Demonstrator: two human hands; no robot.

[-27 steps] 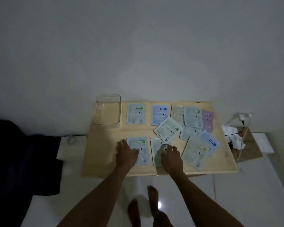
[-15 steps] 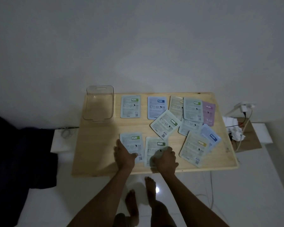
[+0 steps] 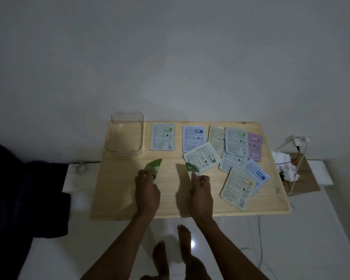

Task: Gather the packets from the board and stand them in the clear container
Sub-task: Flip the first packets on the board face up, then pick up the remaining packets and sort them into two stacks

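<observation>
Nearest me I see two bare feet (image 3: 171, 257) on the pale floor, and both forearms reaching forward over the near edge of the wooden board (image 3: 117, 190). My left hand (image 3: 147, 190) is knuckles-up, fingers pinched on a green packet (image 3: 154, 166) that it holds lifted and tilted off the wood. My right hand (image 3: 200, 192) is posed the same way, fingers closed on a second green packet (image 3: 192, 167), its green face turned toward me. The two hands are apart, side by side. To the right lies a loose, overlapping heap of packets (image 3: 235, 168), flat on the board. Farther back, two single packets (image 3: 162, 137) lie flat in a row. At the far left corner stands the clear container (image 3: 126, 134), against the wall (image 3: 170, 57).
</observation>
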